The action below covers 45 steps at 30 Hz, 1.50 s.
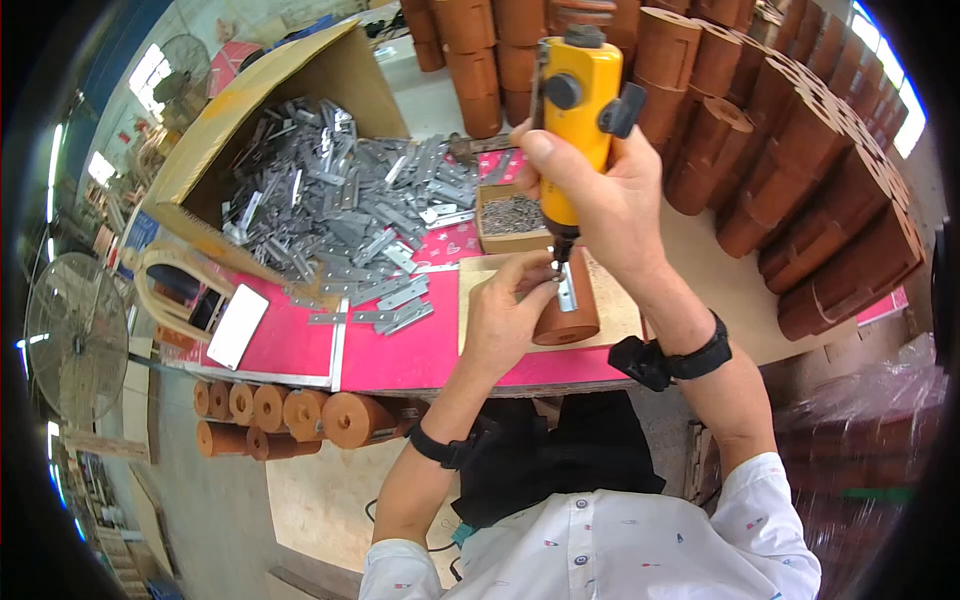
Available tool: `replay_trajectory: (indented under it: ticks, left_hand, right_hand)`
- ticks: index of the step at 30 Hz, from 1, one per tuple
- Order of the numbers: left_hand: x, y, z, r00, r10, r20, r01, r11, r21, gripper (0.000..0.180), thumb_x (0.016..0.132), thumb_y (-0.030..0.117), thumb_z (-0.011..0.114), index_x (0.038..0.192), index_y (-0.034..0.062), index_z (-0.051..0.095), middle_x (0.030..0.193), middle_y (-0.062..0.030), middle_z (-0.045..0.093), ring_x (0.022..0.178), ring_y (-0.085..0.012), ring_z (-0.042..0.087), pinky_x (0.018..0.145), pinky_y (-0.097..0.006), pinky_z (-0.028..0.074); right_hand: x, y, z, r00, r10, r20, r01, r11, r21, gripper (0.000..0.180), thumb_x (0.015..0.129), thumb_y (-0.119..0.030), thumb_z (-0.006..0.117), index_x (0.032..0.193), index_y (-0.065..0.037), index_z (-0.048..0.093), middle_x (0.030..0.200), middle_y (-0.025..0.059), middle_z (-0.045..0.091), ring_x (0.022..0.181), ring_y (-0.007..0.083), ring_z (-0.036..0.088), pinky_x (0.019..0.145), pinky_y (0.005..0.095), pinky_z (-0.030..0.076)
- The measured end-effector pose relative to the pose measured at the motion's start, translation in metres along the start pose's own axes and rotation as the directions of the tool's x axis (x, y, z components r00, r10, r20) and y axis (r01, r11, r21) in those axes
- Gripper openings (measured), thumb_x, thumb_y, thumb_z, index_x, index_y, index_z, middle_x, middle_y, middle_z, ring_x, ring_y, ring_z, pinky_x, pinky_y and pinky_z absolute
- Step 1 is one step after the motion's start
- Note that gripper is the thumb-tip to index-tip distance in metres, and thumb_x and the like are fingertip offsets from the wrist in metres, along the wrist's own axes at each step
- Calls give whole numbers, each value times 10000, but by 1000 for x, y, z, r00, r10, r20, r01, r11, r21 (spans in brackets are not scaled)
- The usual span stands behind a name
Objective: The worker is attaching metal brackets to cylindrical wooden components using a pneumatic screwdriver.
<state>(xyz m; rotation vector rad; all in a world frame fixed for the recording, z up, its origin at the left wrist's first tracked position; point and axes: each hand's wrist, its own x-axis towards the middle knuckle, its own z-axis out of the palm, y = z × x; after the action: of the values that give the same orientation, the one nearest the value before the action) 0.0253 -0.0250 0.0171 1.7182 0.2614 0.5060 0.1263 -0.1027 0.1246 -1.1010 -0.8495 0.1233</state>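
My right hand (618, 195) is wrapped round a yellow power screwdriver (588, 95), held upright with its bit pointing down. Below it, a reddish-brown cylinder (566, 331) lies on a pale board (620, 318) near the table's front edge. A narrow silver metal plate (568, 292) rests along the top of the cylinder. The bit comes down at the plate's far end. My left hand (505, 308) sits at the cylinder's left side, thumb and fingertips pinched together beside the bit. Whatever lies between those fingertips is too small to make out.
A tipped cardboard box (225, 100) spills metal plates (340, 200) over the pink tabletop. Behind the board stands a small box of screws (512, 242). Brown cylinders (790, 190) are stacked at right and back; more (355, 420) lie below the front edge. A phone (238, 328) leans at left.
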Motion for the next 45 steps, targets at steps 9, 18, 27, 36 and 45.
replay_trajectory:
  ticks: [9, 18, 27, 36, 45]
  left_hand:
    - [3, 2, 5, 1000, -4, -4, 4, 1000, -3, 250, 831, -18, 652, 1076, -21, 606, 966, -96, 695, 933, -148, 658, 849, -279, 497]
    - [6, 1, 7, 1000, -4, 1, 4, 999, -51, 266, 822, -50, 651, 1081, -17, 604, 954, -76, 686, 917, -127, 635, 847, -278, 496]
    - [23, -7, 3, 996, 83, -17, -82, 996, 18, 292, 790, 15, 700, 1074, -11, 641, 942, -97, 693, 861, -138, 644, 780, -280, 505]
    - [37, -3, 4, 998, 68, 19, -70, 982, 176, 219, 792, -4, 683, 1009, -16, 660, 923, -110, 689, 845, -172, 660, 779, -298, 503]
    - [38, -23, 1, 975, 223, 21, -220, 935, 278, 258, 786, 27, 680, 1040, -1, 644, 932, -136, 681, 873, -236, 673, 800, -342, 514]
  right_hand:
    - [-1, 2, -8, 999, -46, -6, 46, 997, -63, 310, 832, -177, 722, 1031, -7, 556, 849, 33, 619, 726, 82, 580, 656, 243, 491]
    - [1, 8, -7, 997, -62, -53, 59, 997, -56, 363, 787, -221, 757, 1001, -16, 547, 837, 31, 600, 744, 75, 544, 662, 260, 471]
    - [8, 11, -8, 972, -222, -73, 206, 962, -179, 402, 769, -222, 767, 1008, 7, 539, 797, 87, 651, 696, 130, 610, 649, 294, 500]
    - [12, 29, -14, 982, -180, -63, 156, 948, -279, 362, 797, -192, 762, 1031, -20, 546, 842, 18, 634, 745, 73, 577, 676, 244, 477]
    - [7, 43, -17, 983, -129, -127, 90, 958, -273, 386, 774, -244, 788, 961, 5, 561, 808, 77, 638, 727, 108, 583, 641, 308, 498]
